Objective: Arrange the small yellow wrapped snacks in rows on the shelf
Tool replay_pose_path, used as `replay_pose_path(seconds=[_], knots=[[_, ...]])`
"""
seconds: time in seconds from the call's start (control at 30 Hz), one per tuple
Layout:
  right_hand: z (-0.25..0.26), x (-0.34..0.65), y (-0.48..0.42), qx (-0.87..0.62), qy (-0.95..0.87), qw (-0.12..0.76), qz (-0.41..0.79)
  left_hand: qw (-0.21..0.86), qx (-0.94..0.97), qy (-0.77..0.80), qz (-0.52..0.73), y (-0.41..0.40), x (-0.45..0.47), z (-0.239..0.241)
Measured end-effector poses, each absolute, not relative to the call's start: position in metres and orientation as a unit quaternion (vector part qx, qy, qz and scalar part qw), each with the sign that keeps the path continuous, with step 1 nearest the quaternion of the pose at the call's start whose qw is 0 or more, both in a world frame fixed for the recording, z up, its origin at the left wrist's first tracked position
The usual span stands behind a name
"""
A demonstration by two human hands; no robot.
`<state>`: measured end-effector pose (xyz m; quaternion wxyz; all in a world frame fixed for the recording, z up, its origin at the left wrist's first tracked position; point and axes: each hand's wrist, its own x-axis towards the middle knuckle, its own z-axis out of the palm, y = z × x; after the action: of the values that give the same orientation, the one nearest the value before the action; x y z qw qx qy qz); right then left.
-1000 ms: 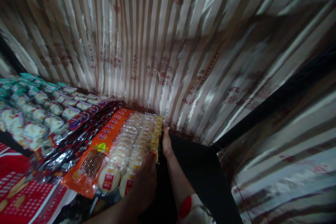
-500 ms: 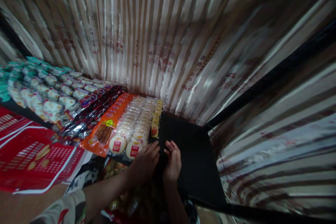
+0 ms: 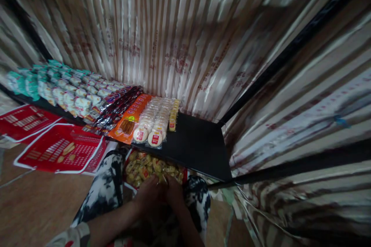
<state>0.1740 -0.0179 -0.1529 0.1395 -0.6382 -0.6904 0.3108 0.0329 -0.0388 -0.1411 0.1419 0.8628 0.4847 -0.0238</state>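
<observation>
My left hand [image 3: 150,194] and my right hand [image 3: 174,192] are low down, side by side, with fingertips dug into a container of small yellow wrapped snacks [image 3: 145,166] between my knees. Whether either hand grips a packet is hidden by the fingers and the dim light. Above them a black shelf [image 3: 199,150] carries rows of round white cakes in clear wrap [image 3: 153,123], a thin row of yellow packets [image 3: 173,117] and orange packs [image 3: 127,123]. The right part of the shelf is bare.
Dark glossy packs [image 3: 118,102] and white and teal packs [image 3: 63,90] fill the shelf's left side. Red baskets [image 3: 58,150] lie on the brown floor at left. A striped shiny sheet [image 3: 179,38] covers the back and right walls. My knees wear black-and-white trousers [image 3: 104,185].
Both hands have left the row of cakes on the shelf and dropped down into the container of yellow snacks. The view has tilted downward and pulled back.
</observation>
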Motion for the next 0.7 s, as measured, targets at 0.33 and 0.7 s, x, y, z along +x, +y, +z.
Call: replay_pose_path(seconds=[0.33, 0.7], knots=[[-0.140, 0.167, -0.034, -0.605, -0.758, 0.004, 0.245, 0.144, 0.838, 0.525, -0.051, -0.075, -0.005, -0.173], [-0.132, 0.166, -0.049, -0.546, -0.783, -0.094, 0.284, 0.099, 0.860, 0.501, -0.002, -0.083, -0.017, -0.189]])
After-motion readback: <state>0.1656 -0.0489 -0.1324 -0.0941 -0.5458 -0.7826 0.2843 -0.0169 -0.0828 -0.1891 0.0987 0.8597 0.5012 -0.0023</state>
